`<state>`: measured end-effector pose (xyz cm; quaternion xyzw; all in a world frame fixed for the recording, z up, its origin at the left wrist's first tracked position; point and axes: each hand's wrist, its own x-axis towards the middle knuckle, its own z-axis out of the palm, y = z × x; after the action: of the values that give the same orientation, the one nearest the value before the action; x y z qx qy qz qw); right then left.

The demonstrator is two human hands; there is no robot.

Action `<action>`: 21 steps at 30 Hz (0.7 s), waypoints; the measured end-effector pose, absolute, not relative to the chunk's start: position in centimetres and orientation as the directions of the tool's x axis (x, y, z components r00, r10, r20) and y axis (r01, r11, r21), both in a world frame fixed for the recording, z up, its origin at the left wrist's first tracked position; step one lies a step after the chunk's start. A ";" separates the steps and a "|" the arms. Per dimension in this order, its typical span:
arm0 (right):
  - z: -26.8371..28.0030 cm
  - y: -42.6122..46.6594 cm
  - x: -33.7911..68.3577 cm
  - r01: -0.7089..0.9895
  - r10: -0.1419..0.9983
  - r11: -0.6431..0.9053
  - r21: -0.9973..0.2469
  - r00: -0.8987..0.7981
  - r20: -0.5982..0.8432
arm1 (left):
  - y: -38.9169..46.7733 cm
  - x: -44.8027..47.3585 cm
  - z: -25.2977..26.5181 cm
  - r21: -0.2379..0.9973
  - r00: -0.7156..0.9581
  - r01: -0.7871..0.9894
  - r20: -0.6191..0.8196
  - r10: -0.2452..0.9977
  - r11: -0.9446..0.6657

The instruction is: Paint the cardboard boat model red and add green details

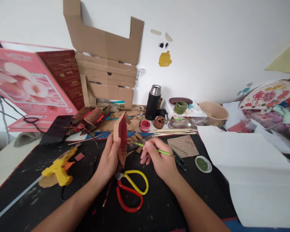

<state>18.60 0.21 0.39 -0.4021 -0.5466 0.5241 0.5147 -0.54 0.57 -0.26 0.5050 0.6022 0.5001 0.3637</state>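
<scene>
My left hand (pixel 109 154) grips a cardboard piece (pixel 122 138) upright by its left edge; the face turned to the right is dark red. In my right hand (pixel 159 158) a thin green paintbrush (pixel 163 152) is pinched between thumb and fingers, its tip end pointing left towards the red face. Whether the tip touches the cardboard I cannot tell. Just below the hands lie scissors (pixel 130 190) with one yellow and one red handle loop, their blades partly hidden. A jar of red paint (pixel 145 126) stands behind the hands, beside a jar of brown paint (pixel 159 121).
A yellow glue gun (pixel 60 166) lies on the black mat (pixel 87 209) at left. A lid with green paint (pixel 203 164) and corrugated cardboard (pixel 183 145) are at right. A black flask (pixel 153 103) stands at the back. White paper (pixel 253 174) covers the right side.
</scene>
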 end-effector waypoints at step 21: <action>0.3 0.2 18.8 -0.005 0.964 0.242 -0.970 -0.114 0.241 | 0.6 -0.5 -0.7 0.970 -0.213 0.240 0.083 0.974 -0.030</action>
<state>18.76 0.24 0.31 -0.4083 -0.5872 0.4608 0.5255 -0.52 0.57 -0.72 0.5111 0.5939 0.5037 0.3638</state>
